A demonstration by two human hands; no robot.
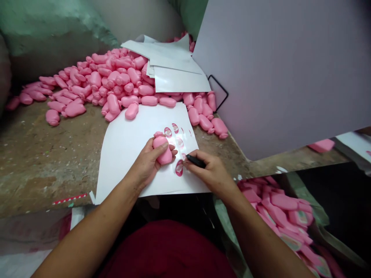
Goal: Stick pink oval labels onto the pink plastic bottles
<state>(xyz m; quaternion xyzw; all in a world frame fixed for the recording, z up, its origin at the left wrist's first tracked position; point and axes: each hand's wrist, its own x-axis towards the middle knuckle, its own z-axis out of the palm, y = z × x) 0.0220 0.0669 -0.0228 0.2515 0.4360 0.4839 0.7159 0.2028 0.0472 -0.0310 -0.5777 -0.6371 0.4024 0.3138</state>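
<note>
White sheet [124,154] bearing oval labels [179,168], lying on the counter [31,150]. Over the sheet's middle, the left hand [147,162] is closed around a pink bottle [163,152]; over its right side, the right hand [211,170] grips a black tool [196,161] beside the labels. Behind the sheet, a pile of bottles [116,79].

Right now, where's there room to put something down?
The brown tabletop left of the white sheet, in front of the pink bottles, is mostly bare; so is the sheet's left side. It's crowded at the back and around the stickers near the right hand.
</note>
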